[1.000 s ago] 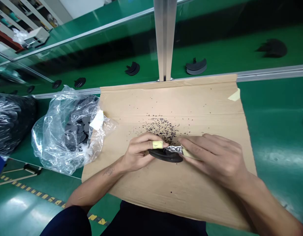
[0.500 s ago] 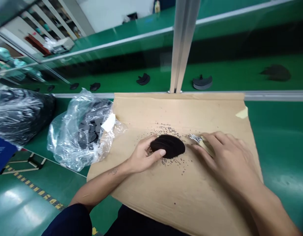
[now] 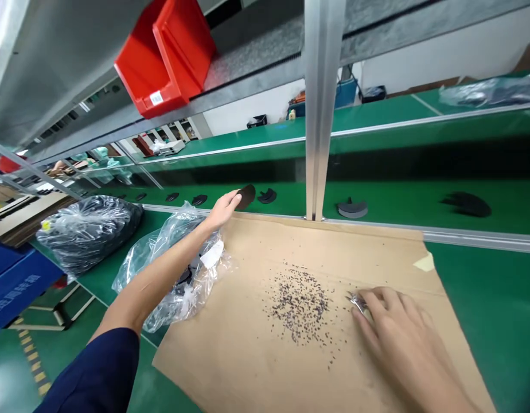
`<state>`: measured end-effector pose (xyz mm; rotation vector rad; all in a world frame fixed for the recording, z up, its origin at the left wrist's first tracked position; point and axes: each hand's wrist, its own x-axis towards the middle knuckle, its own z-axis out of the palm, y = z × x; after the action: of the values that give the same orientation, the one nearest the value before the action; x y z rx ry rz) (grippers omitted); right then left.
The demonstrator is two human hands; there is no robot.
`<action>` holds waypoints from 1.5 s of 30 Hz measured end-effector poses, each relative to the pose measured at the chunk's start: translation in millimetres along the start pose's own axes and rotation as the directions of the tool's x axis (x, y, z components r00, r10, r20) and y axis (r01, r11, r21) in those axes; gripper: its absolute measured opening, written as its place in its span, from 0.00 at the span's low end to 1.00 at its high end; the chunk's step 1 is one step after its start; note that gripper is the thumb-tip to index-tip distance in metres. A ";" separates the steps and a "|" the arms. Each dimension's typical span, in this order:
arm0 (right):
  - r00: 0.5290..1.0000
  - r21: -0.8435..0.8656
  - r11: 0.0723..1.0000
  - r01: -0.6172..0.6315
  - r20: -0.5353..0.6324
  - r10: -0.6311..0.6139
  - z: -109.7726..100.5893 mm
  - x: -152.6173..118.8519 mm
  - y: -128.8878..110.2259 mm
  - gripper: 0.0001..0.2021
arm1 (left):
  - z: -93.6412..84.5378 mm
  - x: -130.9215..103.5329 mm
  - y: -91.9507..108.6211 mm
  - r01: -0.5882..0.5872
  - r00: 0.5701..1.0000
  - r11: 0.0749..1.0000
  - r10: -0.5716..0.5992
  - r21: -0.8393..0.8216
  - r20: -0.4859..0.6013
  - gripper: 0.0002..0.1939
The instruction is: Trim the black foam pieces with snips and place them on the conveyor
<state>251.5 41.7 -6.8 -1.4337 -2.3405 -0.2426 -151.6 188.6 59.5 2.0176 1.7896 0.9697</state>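
Observation:
My left hand (image 3: pixel 224 209) is stretched out beyond the cardboard's far left edge, its fingers closed on a thin black disc (image 3: pixel 246 197). Beside that disc, black curved pieces (image 3: pixel 267 196) lie on the green strip. My right hand (image 3: pixel 394 321) rests over the right part of the cardboard (image 3: pixel 230 355), fingers closed round a small tool (image 3: pixel 360 303) with a shiny metal tip pointing left. Many tiny black bits (image 3: pixel 299 304) are scattered on the middle of the cardboard. A clear plastic bag (image 3: pixel 162 304) with black pieces inside lies at its left, partly behind my left forearm.
A metal post (image 3: pixel 319 115) rises at the cardboard's far edge. More black pieces (image 3: pixel 352 207) lie right of it. A red bin (image 3: pixel 170 63) sits on the shelf above. A large filled bag (image 3: pixel 93 229) stands far left, near a blue box (image 3: pixel 15 292).
My left hand has carried the black disc from the cardboard's middle to the far left, uncovering more bits. My right hand still holds the tool. The view has tilted up, showing the shelf and red bin.

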 end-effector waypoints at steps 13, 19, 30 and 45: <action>0.998 0.009 1.000 0.002 -0.059 -0.002 9.5 -6.7 5.6 0.11 | 19.7 49.4 -61.4 0.001 0.960 0.872 -0.139 0.489 0.244 0.18; 1.000 0.031 1.000 0.003 -0.026 -0.002 5.8 -8.1 6.2 0.11 | 39.6 67.1 -65.9 0.091 0.959 0.827 -0.224 0.555 0.176 0.16; 0.999 0.067 0.997 -0.028 -0.020 0.030 9.9 -8.9 7.2 0.15 | 78.8 87.5 -27.4 0.213 0.961 0.876 -0.267 0.434 0.068 0.17; 0.998 0.697 0.716 0.031 0.022 -0.065 -9.8 4.6 -20.4 0.26 | 57.6 -123.7 111.1 -0.538 0.746 0.808 0.589 -0.240 0.312 0.07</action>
<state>233.9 32.7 5.0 -0.9877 -2.1314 0.6213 -30.6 61.4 47.5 2.5029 0.8906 0.7402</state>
